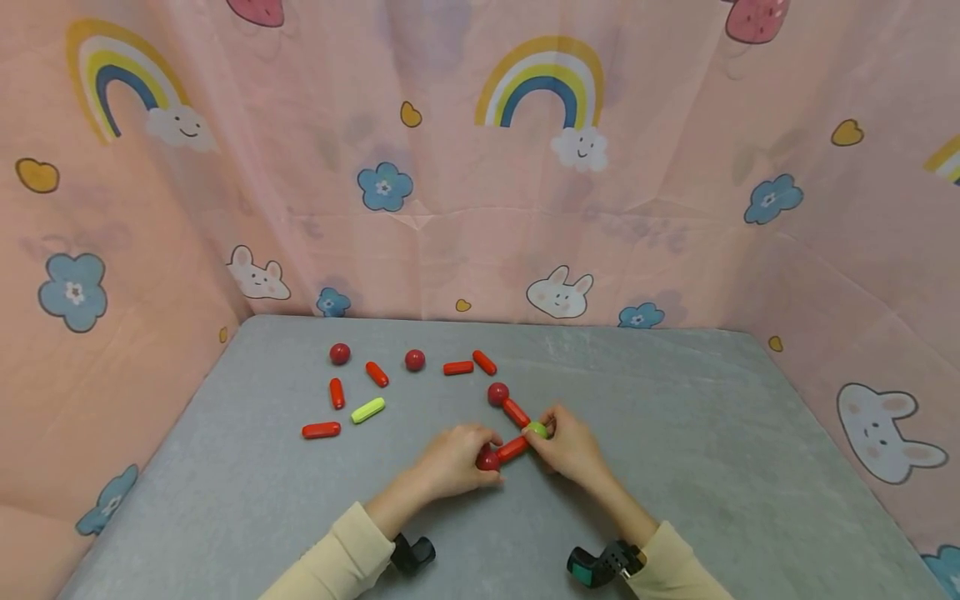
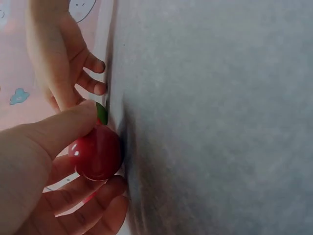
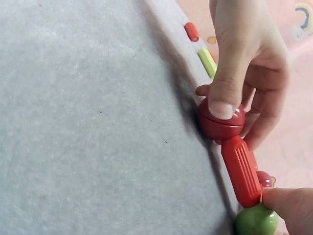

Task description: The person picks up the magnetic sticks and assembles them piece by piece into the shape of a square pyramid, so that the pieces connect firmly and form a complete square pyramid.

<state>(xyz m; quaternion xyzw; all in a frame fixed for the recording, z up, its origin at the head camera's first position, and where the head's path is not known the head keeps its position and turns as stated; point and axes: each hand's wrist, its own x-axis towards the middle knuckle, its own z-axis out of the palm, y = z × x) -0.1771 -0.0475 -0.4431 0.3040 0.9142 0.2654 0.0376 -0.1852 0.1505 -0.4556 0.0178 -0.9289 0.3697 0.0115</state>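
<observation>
Between both hands lies a V-shaped chain of toy balls and rods. My left hand (image 1: 453, 458) grips a glossy red ball (image 2: 99, 154) at its near end, thumb on one side and fingers on the other. A ribbed red rod (image 3: 242, 171) runs from that ball to a green ball (image 3: 257, 220) at the corner of the V. My right hand (image 1: 572, 446) pinches the green ball, partly covering it. From the corner a second red rod (image 1: 516, 412) leads away to another red ball (image 1: 498, 394), which no hand touches.
On the grey table (image 1: 712, 467), loose pieces lie to the left and behind: a red ball (image 1: 340, 354), another red ball (image 1: 415, 360), several red rods such as one red rod (image 1: 321, 430), and a yellow-green rod (image 1: 368, 410). A pink patterned cloth (image 1: 465, 242) surrounds the table.
</observation>
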